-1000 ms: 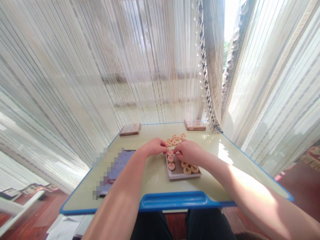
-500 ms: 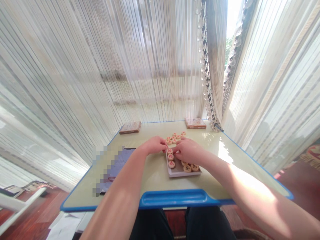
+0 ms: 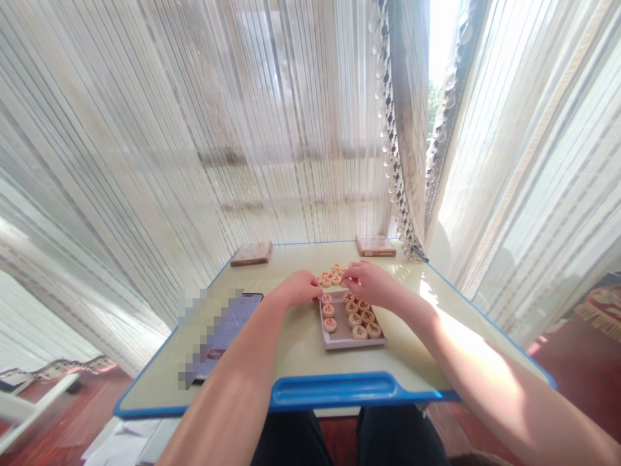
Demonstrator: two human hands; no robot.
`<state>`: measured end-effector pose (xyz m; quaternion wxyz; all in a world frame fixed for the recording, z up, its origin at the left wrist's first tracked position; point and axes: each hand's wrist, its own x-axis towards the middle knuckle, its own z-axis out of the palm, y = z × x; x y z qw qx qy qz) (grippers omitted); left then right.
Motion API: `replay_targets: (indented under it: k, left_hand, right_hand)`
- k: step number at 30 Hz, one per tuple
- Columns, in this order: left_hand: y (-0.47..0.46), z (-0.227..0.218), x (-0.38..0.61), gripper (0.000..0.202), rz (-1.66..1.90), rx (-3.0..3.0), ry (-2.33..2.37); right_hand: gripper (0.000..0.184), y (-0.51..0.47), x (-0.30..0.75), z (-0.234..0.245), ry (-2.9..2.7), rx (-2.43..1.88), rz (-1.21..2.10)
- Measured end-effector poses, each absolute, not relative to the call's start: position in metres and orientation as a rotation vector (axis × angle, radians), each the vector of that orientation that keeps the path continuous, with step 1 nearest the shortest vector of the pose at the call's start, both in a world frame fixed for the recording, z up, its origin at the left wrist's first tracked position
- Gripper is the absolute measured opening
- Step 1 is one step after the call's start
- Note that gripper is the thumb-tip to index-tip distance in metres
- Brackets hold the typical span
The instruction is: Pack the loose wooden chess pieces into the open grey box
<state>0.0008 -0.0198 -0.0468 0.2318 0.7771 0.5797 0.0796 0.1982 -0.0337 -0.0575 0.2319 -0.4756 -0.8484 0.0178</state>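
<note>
On the pale green surface (image 3: 291, 353) with the blue edge lies a shallow grey rectangular tray (image 3: 342, 336), and round wooden chess pieces (image 3: 359, 317) sit in rows inside it. Just beyond the tray is a small heap of loose wooden pieces (image 3: 331, 277). The left hand (image 3: 298, 288) is at the tray's far left corner, fingers curled. The right hand (image 3: 371, 285) hovers over the far edge, fingertips pinched narrow. Whether either grip holds a piece, I cannot tell. A dark phone (image 3: 237, 314) lies well to the left.
</note>
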Motion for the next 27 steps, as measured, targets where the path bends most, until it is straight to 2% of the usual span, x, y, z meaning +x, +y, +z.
replay_targets:
  k: [4,9,19,24,27]
  left_hand:
    - [-0.016,-0.051,-0.001,0.018,0.25,2.196,1.589]
    - [-0.01,-0.059,-0.006,0.018,0.317,2.234,1.585]
    - [-0.006,-0.059,-0.008,0.021,0.331,2.224,1.668]
    - [-0.005,-0.059,-0.01,0.023,0.364,2.183,1.697]
    - [-0.002,-0.058,-0.012,0.025,0.504,2.235,1.775]
  right_hand:
    - [0.021,-0.043,0.191,-0.057,-2.406,-1.074,0.01]
    - [0.021,-0.045,0.188,-0.058,-2.439,-1.034,-0.034]
    - [0.03,0.002,0.216,-0.084,-2.118,-1.495,0.016]
    - [0.036,0.014,0.224,-0.099,-2.208,-1.313,0.181]
    - [0.044,0.017,0.223,-0.1,-2.21,-1.163,0.237]
